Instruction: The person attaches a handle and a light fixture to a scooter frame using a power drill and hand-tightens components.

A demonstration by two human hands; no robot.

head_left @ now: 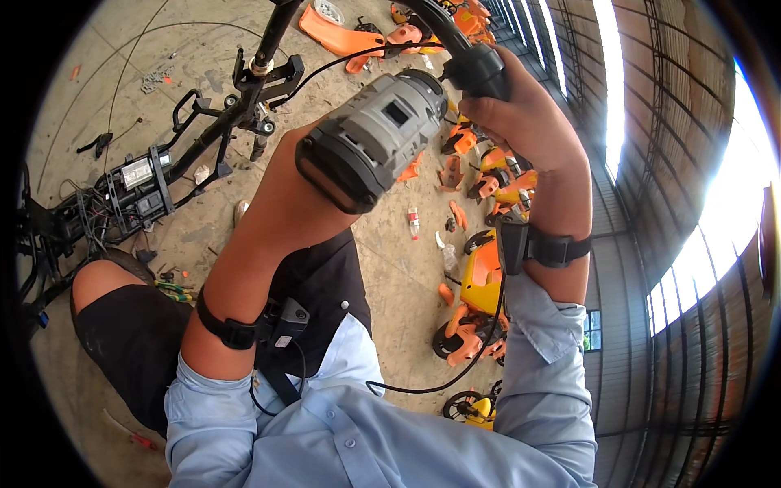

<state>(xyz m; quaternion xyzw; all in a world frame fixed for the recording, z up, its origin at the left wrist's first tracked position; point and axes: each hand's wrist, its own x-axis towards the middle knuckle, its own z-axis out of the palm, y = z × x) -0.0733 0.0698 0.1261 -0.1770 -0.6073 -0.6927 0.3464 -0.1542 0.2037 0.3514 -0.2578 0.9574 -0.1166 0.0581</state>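
Note:
My left hand (294, 167) is closed behind a grey and black cordless power driver (382, 122); the driver's body hides its fingers. The driver's nose points up and to the right, close to a black control housing (478, 71) on the end of a black handlebar (435, 23). Wrapped around that end is my right hand (533, 122), with some of its fingers hidden. At the left stands a stripped black bike frame (213, 134) with exposed wiring and a boxy electrical unit (140, 174). A black cable (342, 57) runs beside the handlebar.
Orange and yellow small bikes (484, 272) stand in a row to the right. Orange body panels (338, 41) lie at the far side. A plastic bottle (413, 223), green-handled tools (175, 289) and a red-handled tool (143, 442) lie on the concrete floor (390, 272).

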